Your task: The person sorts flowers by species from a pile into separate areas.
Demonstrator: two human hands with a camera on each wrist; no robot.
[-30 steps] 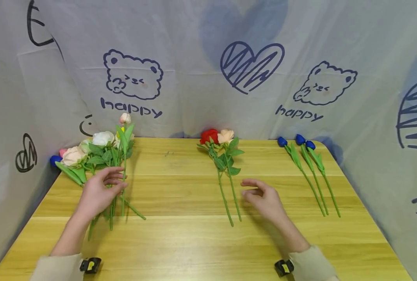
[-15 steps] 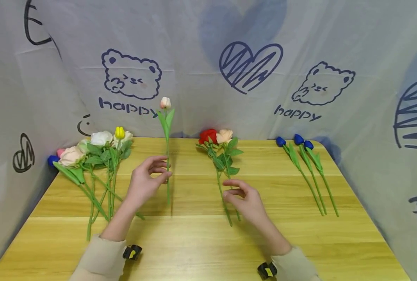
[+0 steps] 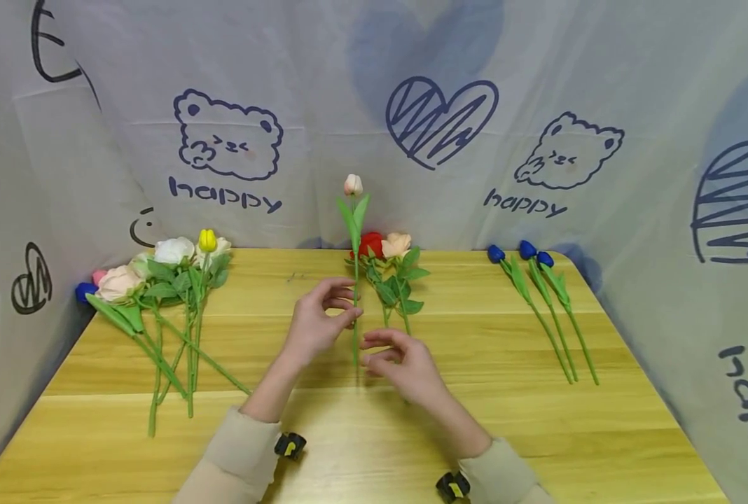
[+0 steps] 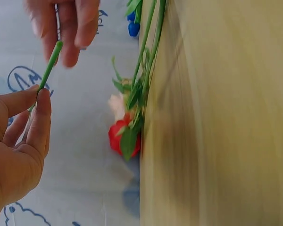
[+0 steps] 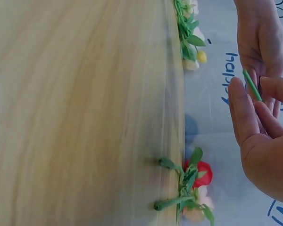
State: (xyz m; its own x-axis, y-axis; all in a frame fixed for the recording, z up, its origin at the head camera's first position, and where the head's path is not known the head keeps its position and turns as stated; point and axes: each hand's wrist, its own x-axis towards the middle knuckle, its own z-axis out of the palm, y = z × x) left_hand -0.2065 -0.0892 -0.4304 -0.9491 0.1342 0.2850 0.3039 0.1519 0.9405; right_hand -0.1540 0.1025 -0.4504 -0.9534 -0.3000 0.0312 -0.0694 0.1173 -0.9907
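Note:
A pale pink tulip [image 3: 352, 185] stands upright above the wooden table [image 3: 487, 434], its green stem [image 4: 49, 70] pinched between the thumb and forefinger of my left hand [image 3: 322, 326]. My right hand [image 3: 404, 364] is just below and to the right. Its thumb and fingers curl round the stem's lower end [image 5: 251, 84]. In the left wrist view the right hand's fingers [image 4: 68, 26] close over the stem's tip. The right wrist view has the left hand [image 5: 260, 40] just beyond it.
A red and a peach rose [image 3: 386, 269] lie on the table right behind the hands. A heap of mixed flowers [image 3: 166, 280] lies at the left, and three blue tulips [image 3: 541, 294] at the right. Printed cloth [image 3: 437, 126] walls the table in.
My left hand lifted the pink tulip from the left heap and carried it upright to the table's middle. My right hand moved left to meet the stem's lower end.

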